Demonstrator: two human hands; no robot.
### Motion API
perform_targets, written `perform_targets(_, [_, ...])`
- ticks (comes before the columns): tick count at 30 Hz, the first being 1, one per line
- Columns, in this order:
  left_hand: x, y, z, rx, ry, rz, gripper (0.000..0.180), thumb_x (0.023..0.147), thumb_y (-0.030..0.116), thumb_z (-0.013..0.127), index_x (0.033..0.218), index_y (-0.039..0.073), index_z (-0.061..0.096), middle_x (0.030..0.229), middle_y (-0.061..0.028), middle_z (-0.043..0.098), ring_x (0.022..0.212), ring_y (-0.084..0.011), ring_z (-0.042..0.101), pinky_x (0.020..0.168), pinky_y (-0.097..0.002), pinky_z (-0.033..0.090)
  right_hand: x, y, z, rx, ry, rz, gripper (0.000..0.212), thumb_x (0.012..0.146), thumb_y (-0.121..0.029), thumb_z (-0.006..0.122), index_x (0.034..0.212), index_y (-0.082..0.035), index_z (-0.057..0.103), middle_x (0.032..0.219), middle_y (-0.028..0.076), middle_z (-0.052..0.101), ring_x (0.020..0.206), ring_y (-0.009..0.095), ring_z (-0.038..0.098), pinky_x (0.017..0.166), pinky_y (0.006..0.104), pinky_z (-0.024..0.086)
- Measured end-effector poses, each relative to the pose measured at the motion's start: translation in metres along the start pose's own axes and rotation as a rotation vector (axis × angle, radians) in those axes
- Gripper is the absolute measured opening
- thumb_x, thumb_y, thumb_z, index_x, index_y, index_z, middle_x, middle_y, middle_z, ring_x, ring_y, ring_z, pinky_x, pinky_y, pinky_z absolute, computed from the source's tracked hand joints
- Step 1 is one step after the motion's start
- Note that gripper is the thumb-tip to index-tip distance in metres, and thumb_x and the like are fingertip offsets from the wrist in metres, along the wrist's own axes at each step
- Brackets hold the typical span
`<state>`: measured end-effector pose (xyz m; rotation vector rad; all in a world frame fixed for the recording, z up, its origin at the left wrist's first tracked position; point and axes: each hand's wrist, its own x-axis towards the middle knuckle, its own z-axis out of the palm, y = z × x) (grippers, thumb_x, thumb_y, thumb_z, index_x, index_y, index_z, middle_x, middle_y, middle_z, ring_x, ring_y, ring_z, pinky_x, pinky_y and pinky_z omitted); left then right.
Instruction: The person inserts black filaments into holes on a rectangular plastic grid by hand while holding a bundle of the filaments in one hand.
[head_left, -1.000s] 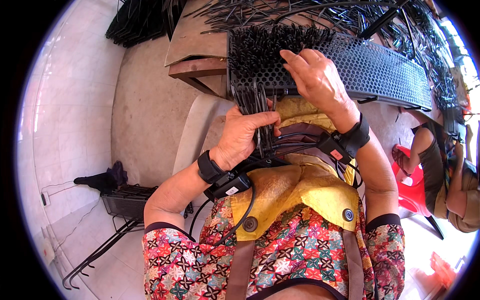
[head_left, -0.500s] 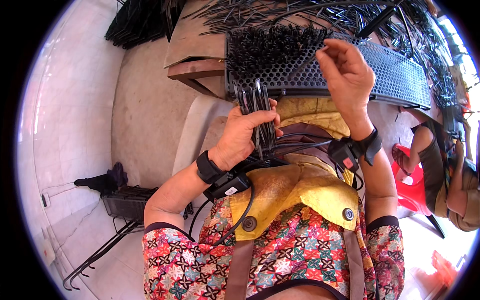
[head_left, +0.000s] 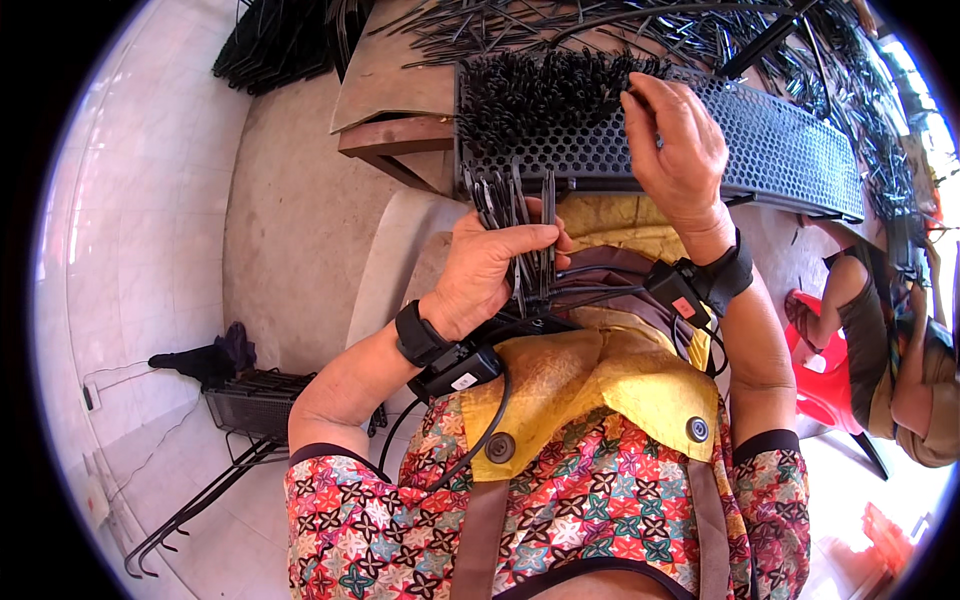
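My left hand (head_left: 487, 258) is closed round a bundle of thin black strips (head_left: 522, 235), whose ends stick up past the thumb. Just beyond it stands a black tray with honeycomb holes (head_left: 770, 130). Its left part is packed with many upright black strips (head_left: 550, 95). My right hand (head_left: 678, 145) is over the tray at the right edge of the packed strips. Thumb and forefinger are bent toward each other in a pinch; what lies between their tips cannot be made out.
Loose black strips (head_left: 480, 30) are strewn over the wooden table (head_left: 392, 95) behind the tray. Stacked black racks (head_left: 275, 45) stand at the far left, and a black mesh basket (head_left: 245, 405) at left. Another person (head_left: 850, 310) sits at right on a red chair (head_left: 822, 375).
My right hand has moved slightly left and in closer to the packed strips; the thin strip seen in its fingers no longer shows clearly. My left hand keeps its bundle, nearly still.
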<state>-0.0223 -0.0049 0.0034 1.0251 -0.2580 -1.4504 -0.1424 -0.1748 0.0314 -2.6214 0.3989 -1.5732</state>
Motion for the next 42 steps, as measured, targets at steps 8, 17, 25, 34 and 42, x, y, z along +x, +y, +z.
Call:
perform_targets(8, [0.001, 0.001, -0.001, -0.034, -0.013, -0.034, 0.016, 0.079, -0.003, 0.062, 0.094, -0.003, 0.057, 0.085, -0.0120, 0.063, 0.075, -0.0217, 0.065, 0.067, -0.0338, 0.057, -0.012, -0.006, 0.002, -0.114, -0.273, 0.027, 0.031, 0.077, -0.007, 0.061, 0.107, 0.000, 0.057, 0.069, 0.010, 0.052, 0.065, 0.029, 0.056, 0.055, 0.0376, 0.048])
perform_targets(17, [0.002, -0.001, -0.001, -0.018, -0.010, -0.014, 0.016, 0.077, -0.004, 0.065, 0.092, -0.002, 0.060, 0.080, -0.0099, 0.064, 0.071, -0.0195, 0.064, 0.063, -0.0304, 0.056, -0.019, -0.033, -0.004, 0.563, -0.487, 0.674, 0.031, 0.078, -0.008, 0.067, 0.105, 0.005, 0.057, 0.071, 0.012, 0.062, 0.063, 0.021, 0.063, 0.055, 0.0313, 0.049])
perform_targets(25, [0.000, -0.001, 0.000, 0.112, -0.120, -0.043, 0.018, 0.078, -0.002, 0.065, 0.095, 0.002, 0.061, 0.081, -0.0072, 0.064, 0.071, -0.0177, 0.065, 0.061, -0.0287, 0.055, -0.021, -0.059, -0.009, 0.993, -0.628, 1.078, 0.013, 0.079, 0.004, 0.061, 0.089, 0.010, 0.057, 0.068, 0.009, 0.061, 0.051, 0.016, 0.062, 0.042, 0.0262, 0.050])
perform_targets(34, [0.000, 0.002, -0.003, 0.020, -0.017, -0.026, 0.018, 0.084, 0.009, 0.062, 0.099, -0.001, 0.058, 0.089, -0.0122, 0.064, 0.078, -0.0222, 0.065, 0.071, -0.0335, 0.055, -0.022, -0.052, -0.029, 0.565, -0.119, 0.919, 0.012, 0.073, -0.001, 0.071, 0.081, 0.000, 0.062, 0.069, 0.001, 0.061, 0.058, 0.007, 0.054, 0.051, 0.0221, 0.044])
perform_targets(42, [-0.006, 0.014, 0.009, -0.157, 0.013, -0.054, 0.023, 0.085, 0.015, 0.064, 0.102, 0.000, 0.060, 0.093, -0.0126, 0.065, 0.079, -0.0233, 0.065, 0.069, -0.0344, 0.056, -0.035, -0.066, -0.022, 0.187, -0.237, -0.304, 0.034, 0.056, -0.004, 0.059, 0.088, 0.005, 0.061, 0.093, 0.018, 0.057, 0.089, 0.028, 0.056, 0.073, 0.0396, 0.051])
